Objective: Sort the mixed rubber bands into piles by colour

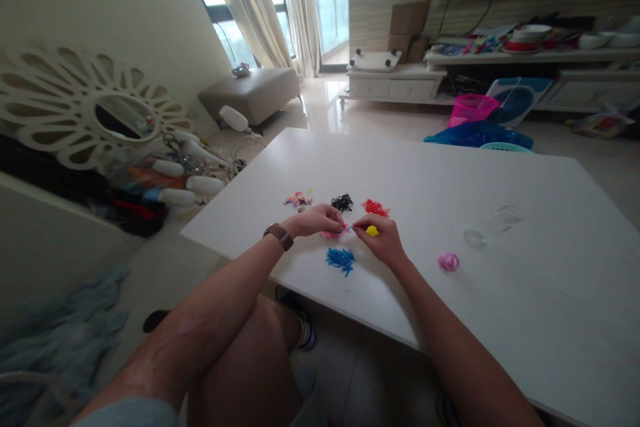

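Over the white table, my left hand (320,219) is closed in a pinch above a pink pile (330,235), with a watch on the wrist. Close on its right, my right hand (383,237) also pinches; a small bluish loop (349,229) shows between the fingertips. Which hand holds the loop I cannot tell for sure. Around them lie piles of small bands: black (342,202), red (376,208), blue (341,260) and mixed colours (299,199). A yellow pile (372,231) is partly hidden by my right hand.
On the table's (540,293) right side are a pink round object (449,262), a clear round lid (475,238) and a clear container (509,215). Beyond the table stand a pink basket (473,109) and a bench (250,92). A flower-shaped mirror frame (70,107) is at left.
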`<state>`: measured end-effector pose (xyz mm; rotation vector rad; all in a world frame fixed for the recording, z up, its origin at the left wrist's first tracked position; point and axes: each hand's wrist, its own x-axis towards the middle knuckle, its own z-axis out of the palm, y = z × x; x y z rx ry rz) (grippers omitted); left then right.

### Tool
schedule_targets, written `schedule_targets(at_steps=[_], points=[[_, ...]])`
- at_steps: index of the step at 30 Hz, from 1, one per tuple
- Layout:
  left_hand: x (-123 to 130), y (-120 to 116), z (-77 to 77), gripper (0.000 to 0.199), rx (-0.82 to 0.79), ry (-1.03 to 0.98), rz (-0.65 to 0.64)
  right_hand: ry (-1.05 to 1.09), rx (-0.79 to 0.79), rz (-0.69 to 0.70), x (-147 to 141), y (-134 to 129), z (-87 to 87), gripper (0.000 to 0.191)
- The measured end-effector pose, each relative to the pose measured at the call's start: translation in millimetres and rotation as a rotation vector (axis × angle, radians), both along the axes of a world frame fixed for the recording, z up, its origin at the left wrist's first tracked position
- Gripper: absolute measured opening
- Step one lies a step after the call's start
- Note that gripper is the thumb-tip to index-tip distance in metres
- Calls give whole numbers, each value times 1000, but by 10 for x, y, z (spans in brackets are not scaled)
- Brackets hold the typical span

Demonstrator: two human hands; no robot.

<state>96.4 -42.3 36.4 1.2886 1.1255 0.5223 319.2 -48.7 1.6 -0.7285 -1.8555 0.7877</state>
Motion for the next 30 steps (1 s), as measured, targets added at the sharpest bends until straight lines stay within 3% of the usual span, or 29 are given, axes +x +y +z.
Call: schedule_targets(at_steps=[3, 9, 14, 20, 30], points=[[-51, -7, 13, 19, -17, -20, 23, -5, -81, -11, 10, 0, 8, 6], [-98, -23, 14, 22, -18, -27, 35, -151, -274, 295, -11, -27, -67, 7], [-159, 13, -84, 18, -18, -8, 80, -254, -307, 399, -38, -36, -126, 10], [-236, 67, -204, 14, 34, 52, 170, -288, -271, 363, -21, -14, -125, 9], [-222, 80, -200, 12, 80, 97, 254, -255, -228, 333, -17, -23, -93, 7]])
